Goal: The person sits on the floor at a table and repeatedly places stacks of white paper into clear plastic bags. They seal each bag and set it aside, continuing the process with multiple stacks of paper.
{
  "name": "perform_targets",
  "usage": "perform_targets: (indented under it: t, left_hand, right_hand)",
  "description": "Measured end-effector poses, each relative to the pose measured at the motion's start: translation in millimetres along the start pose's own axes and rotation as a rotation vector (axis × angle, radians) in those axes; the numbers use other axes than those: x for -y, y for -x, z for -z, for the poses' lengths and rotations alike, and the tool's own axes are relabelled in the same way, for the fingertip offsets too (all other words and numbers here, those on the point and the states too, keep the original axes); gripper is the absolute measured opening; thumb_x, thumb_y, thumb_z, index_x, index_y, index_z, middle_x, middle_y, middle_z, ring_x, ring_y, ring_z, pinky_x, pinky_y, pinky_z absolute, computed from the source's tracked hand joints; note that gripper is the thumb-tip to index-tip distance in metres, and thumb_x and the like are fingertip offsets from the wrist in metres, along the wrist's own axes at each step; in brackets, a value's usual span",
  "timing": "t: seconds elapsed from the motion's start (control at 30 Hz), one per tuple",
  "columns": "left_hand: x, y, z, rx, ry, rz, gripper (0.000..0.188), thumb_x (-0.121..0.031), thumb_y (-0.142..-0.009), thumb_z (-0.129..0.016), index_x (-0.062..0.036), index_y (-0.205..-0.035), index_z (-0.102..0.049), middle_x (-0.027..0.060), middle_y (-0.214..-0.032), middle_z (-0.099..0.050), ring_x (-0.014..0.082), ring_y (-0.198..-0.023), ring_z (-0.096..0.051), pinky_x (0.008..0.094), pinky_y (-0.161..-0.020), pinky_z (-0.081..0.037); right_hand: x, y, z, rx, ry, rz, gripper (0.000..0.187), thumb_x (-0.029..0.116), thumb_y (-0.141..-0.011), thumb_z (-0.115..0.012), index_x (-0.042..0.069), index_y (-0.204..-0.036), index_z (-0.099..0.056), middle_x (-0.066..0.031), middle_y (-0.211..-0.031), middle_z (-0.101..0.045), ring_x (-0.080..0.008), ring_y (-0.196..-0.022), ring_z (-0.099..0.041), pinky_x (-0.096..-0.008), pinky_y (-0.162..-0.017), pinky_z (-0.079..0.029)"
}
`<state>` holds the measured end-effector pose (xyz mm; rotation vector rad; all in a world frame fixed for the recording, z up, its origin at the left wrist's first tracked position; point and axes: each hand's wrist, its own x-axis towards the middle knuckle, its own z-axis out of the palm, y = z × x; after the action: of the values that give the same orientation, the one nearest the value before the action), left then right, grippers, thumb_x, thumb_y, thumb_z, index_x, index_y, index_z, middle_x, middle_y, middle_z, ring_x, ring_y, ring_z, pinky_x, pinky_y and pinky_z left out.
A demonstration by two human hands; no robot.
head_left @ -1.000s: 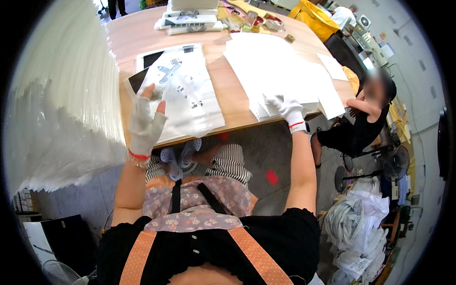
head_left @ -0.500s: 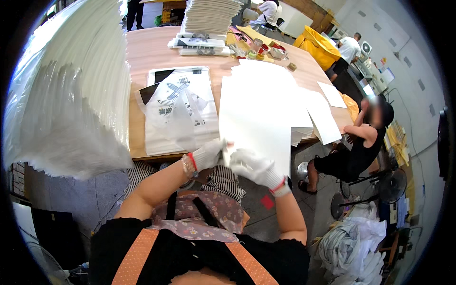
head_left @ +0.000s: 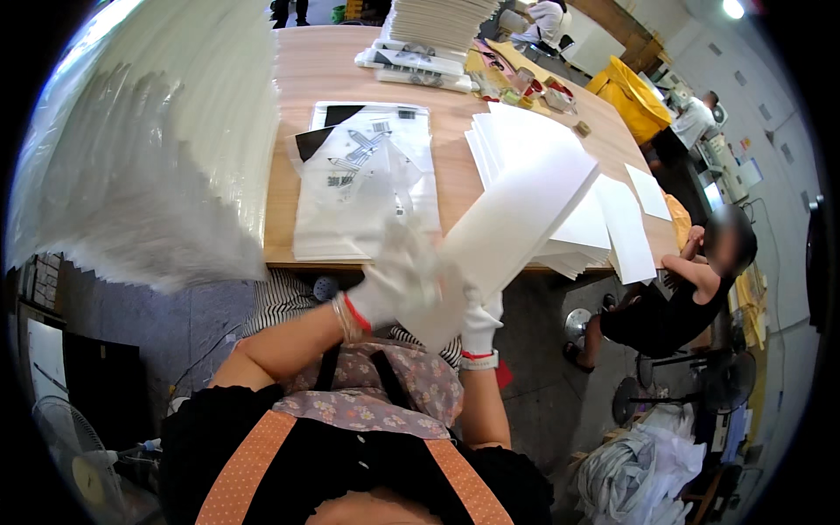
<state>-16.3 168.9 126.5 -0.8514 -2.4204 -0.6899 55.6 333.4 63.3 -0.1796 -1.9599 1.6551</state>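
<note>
A bundle of white paper sheets point(head_left: 521, 214) is lifted at a slant over the table's near edge. My right hand point(head_left: 481, 319), in a white knit glove, grips its lower edge with the thumb showing in front. Beside the bundle's near left corner is my left hand point(head_left: 398, 280), gloved too; motion smears its fingers, so I cannot tell whether it touches the paper. More white sheets point(head_left: 486, 149) lie fanned out behind the bundle. Left of them rests a pile of clear printed plastic bags point(head_left: 363, 210) with black corners.
A tall plastic-wrapped stack point(head_left: 175, 149) stands at the left. White packs point(head_left: 429, 66) are piled at the far side, near tape rolls point(head_left: 534, 87). Loose sheets lie toward the table's right edge. A person in black point(head_left: 674, 306) sits at the right, near a floor fan point(head_left: 726, 363).
The bundle has been raised from the pile and tilted to the right. My right hand has turned upright under it; my left hand has risen and blurred. The view has shifted a little.
</note>
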Motion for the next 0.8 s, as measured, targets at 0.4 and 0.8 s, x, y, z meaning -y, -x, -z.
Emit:
perform_targets:
  t: [0.4,0.8]
  left_hand:
    - [117,-82,-8,-0.046,0.481,0.061,0.038,-0.016,-0.084,-0.059,-0.0015,-0.118,-0.054,0.0094,-0.099,-0.064,0.0213,-0.086,-0.060,0.0323,-0.078,-0.048]
    - [128,29,-90,0.203,0.180,-0.186,0.041,-0.007,-0.074,-0.062,-0.0077,-0.115,-0.057,0.0140,-0.092,-0.057,0.0317,-0.079,-0.059,0.0393,-0.064,-0.050]
  right_hand:
    - [38,-13,27,0.512,1.022,0.142,0.038,0.015,-0.078,-0.064,0.010,-0.115,-0.059,-0.0125,-0.102,-0.065,-0.0289,-0.090,-0.064,-0.0365,-0.077,-0.051]
    - [-84,-106,-90,0.194,0.849,-0.270,0.054,0.038,-0.086,-0.059,0.015,-0.132,-0.042,-0.0214,-0.118,-0.056,-0.0352,-0.109,-0.055,-0.0430,-0.090,-0.043]
